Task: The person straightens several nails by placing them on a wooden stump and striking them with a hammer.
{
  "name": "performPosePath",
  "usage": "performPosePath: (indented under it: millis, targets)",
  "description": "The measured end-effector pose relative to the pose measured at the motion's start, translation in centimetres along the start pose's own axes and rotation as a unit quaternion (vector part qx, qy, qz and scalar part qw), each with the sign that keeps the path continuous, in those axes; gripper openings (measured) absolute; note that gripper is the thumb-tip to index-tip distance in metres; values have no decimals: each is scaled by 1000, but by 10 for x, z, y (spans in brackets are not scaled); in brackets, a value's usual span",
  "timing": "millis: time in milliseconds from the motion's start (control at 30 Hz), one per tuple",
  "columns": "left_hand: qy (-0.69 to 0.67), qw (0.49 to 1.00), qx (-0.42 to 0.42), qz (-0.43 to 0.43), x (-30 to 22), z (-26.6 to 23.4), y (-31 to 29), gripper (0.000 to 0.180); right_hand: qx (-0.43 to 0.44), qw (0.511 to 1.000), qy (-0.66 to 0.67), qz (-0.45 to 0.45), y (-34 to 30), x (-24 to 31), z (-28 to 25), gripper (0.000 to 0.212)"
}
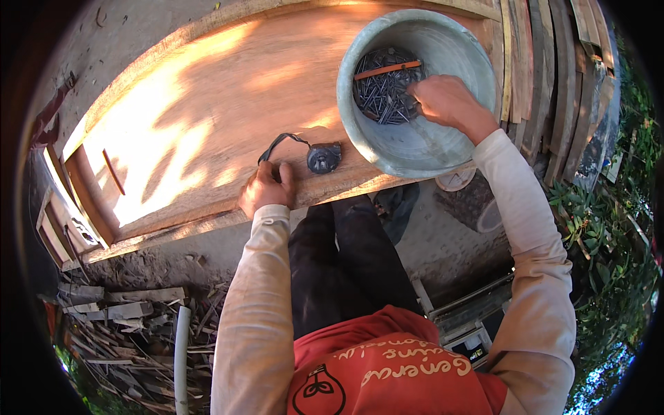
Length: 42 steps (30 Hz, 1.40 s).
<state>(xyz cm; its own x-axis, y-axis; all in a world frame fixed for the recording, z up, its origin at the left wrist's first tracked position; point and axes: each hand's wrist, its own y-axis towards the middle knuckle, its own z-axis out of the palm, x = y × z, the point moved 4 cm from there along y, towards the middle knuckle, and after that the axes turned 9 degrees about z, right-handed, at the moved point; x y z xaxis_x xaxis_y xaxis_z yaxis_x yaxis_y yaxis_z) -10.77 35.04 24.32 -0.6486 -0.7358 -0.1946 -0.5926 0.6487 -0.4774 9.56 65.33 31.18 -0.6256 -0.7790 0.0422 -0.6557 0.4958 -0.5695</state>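
Note:
My right hand (pixel 446 104) reaches into a grey-blue plastic basin (pixel 449 52), its fingers closed at the edge of a pile of nails (pixel 391 104). The fingertips are partly hidden, so what they pinch cannot be made out. A thin orange stick (pixel 387 70) lies across the nails. My left hand (pixel 268 187) rests with curled fingers on the near edge of a wooden panel (pixel 277 90); anything inside them is hidden. Just right of it lies a dark tape measure (pixel 324 158), whose black strap (pixel 280 143) loops up to the left hand's fingers.
The panel has raised wooden edges, with a thin stick (pixel 113 171) at its left end. Stacked planks (pixel 553 83) stand right of the basin. Scrap wood (pixel 131 346) and a pale pipe (pixel 182 360) lie lower left. Plants (pixel 602 228) grow at the right.

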Motion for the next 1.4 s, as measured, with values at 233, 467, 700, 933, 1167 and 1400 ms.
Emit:
performPosePath:
  millis: [233,467,700,933,1167,1400]
  targets:
    - [-7,1000,10,1,-5,1,-2,38,91,894,437,39,-32,-12,-33,15]
    - [-5,1000,7,12,-7,-1,-1,39,209,675,693,142,-59,0,-36,15]
    - [-10,1000,16,1,-6,-5,-1,38,139,437,874,-160,-93,16,-52,30]
    - [-6,999,29,-12,-6,-4,-2,39,136,594,780,146,-49,2,-26,38]
    - [-9,999,33,-14,-7,0,0,39,-3,993,115,-28,-28,39,-6,47]
    - [-8,999,34,-6,-8,1,-1,39,68,984,-147,69,-47,-1,3,26]
